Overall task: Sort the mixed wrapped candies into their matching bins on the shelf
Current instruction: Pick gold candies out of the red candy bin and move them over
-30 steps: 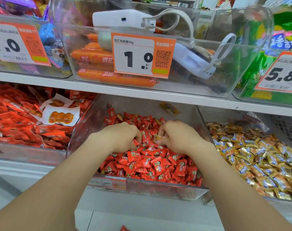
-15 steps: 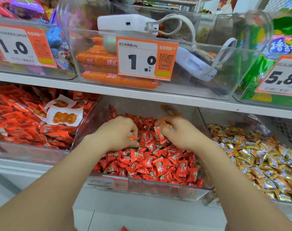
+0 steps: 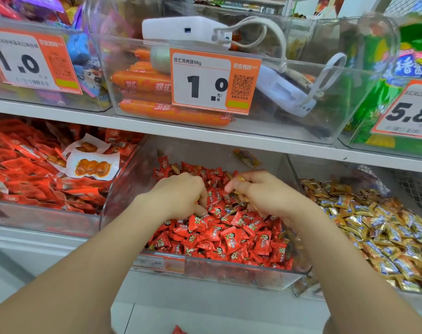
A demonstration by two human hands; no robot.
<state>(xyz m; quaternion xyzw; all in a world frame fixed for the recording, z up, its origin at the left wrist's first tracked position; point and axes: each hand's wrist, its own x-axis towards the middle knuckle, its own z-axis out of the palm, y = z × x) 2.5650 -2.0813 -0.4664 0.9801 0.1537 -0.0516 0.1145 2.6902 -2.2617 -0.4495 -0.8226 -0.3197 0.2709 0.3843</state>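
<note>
1. Lifted a little off the pile since half a second ago, my right hand (image 3: 263,194) now sits with its fingers curled in tight and a gold candy (image 3: 240,179) pinched at the fingertips. More gold wrapper seems to show under the palm, though I cannot count the pieces.
2. My left hand (image 3: 178,194) has stayed low, knuckles up, fingers curled down into the red candies (image 3: 229,235). Its fingertips are buried, so I cannot tell whether it holds anything.
3. Both hands are inside the middle bin (image 3: 241,277), which is heaped with red candies. The gold piece does not belong here.
4. Just beside it, the right bin (image 3: 330,168) holds the gold candies (image 3: 373,225), and I judge that is where my catch should go.
5. One more stray candy (image 3: 247,158) in a gold and orange wrapper lies alone on the bare floor at the back of the middle bin, well apart from my hands.
6. Having the gold piece clear of the pile means this pick is done. A short carry to the right comes next, keeping the pinch firm because the wrapper looks slippery.
</note>
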